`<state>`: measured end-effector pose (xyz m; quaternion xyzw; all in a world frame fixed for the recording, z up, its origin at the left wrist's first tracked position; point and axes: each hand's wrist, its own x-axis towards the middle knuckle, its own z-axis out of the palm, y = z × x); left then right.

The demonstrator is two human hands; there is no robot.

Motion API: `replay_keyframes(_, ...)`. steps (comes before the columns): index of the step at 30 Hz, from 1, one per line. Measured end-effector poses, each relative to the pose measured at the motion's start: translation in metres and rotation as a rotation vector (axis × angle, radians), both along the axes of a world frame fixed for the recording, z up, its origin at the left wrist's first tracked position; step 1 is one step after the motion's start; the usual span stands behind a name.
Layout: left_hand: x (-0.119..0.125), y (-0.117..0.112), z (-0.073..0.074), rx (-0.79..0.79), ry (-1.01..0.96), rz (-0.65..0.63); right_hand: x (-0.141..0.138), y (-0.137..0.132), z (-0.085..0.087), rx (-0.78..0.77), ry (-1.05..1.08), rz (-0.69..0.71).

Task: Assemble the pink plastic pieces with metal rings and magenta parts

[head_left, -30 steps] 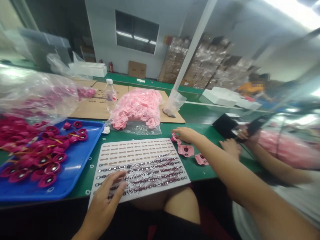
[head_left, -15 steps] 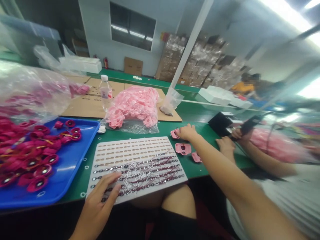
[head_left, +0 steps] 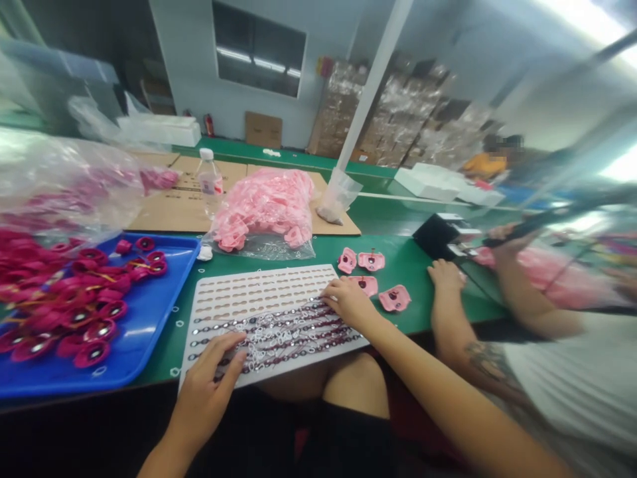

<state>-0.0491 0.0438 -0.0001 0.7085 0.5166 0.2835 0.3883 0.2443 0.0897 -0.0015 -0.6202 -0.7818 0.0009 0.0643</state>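
Observation:
My left hand rests on the near left part of a white slotted board, thumb and fingers apart. Rows of small dark round pieces with dark red wires and white loops fill the board's nearer half; its far slots are bare. My right hand reaches over the board's right edge. Its fingertips are bunched at the end of the farthest dark row; whatever is between them is hidden. Just beyond this hand lie several pink plastic shells with dark round parts inside, one partly covered by the hand.
A blue tray of dark pink parts stands left. Behind the board sit a bag of pink shells, a bottle and a small clear bag on cardboard. At right, a co-worker's hand rests near a black box.
My right hand has left the pink shell at the back and moved left and nearer, onto the board's right edge. Another pink shell now shows on the table. My left hand stays on the board.

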Motion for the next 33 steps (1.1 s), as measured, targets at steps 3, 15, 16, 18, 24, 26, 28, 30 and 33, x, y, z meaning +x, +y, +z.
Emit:
replay_keyframes(3, 0.002, -0.001, -0.001, 0.012, 0.047, -0.007, -0.002, 0.001, -0.002, -0.001, 0.011, 0.002)
replay_keyframes(15, 0.002, -0.007, -0.007, 0.050, 0.101, 0.001, -0.002, 0.001, 0.001, -0.016, 0.005, 0.025)
replay_keyframes(16, 0.002, -0.007, -0.007, 0.045, 0.107, -0.001, -0.002, 0.001, 0.001, -0.014, 0.006, 0.031)
replay_keyframes(18, 0.003, -0.007, -0.008, 0.045, 0.111, -0.001, -0.002, 0.001, 0.000, -0.012, 0.006, 0.049)
replay_keyframes(24, 0.013, -0.013, -0.007, 0.092, 0.038, 0.134, -0.007, -0.005, -0.006, 0.017, 0.027, 0.019)
replay_keyframes(26, 0.016, -0.015, -0.005, 0.092, 0.028, 0.151, -0.008, -0.008, -0.009, 0.038, 0.050, 0.007)
replay_keyframes(28, 0.016, -0.016, -0.005, 0.094, 0.022, 0.152, -0.009, -0.008, -0.010, 0.064, 0.081, -0.012)
replay_keyframes(30, 0.015, -0.015, -0.006, 0.092, 0.013, 0.149, -0.009, -0.007, -0.007, 0.099, 0.116, -0.046)
replay_keyframes(33, 0.015, -0.015, -0.005, 0.100, -0.013, 0.131, -0.015, -0.009, 0.001, 0.157, 0.172, -0.094)
